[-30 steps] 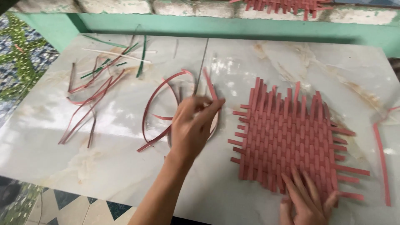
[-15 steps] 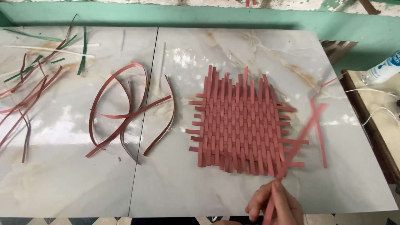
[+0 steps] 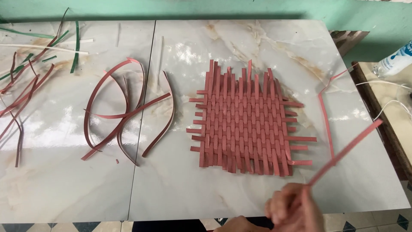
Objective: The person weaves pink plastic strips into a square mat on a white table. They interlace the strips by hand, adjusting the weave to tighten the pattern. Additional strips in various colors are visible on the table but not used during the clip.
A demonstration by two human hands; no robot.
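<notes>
One red strip (image 3: 345, 150) pinched in right hand (image 3: 296, 210), left hand (image 3: 238, 224) unclear, woven mat (image 3: 246, 120) nearby

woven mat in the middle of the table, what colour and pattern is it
The woven mat is dusty red, a plain over-under checker weave with loose strip ends; the head view shows it.

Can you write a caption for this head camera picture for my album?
A hand holds a long red strip near a woven red mat on a marble table.
</notes>
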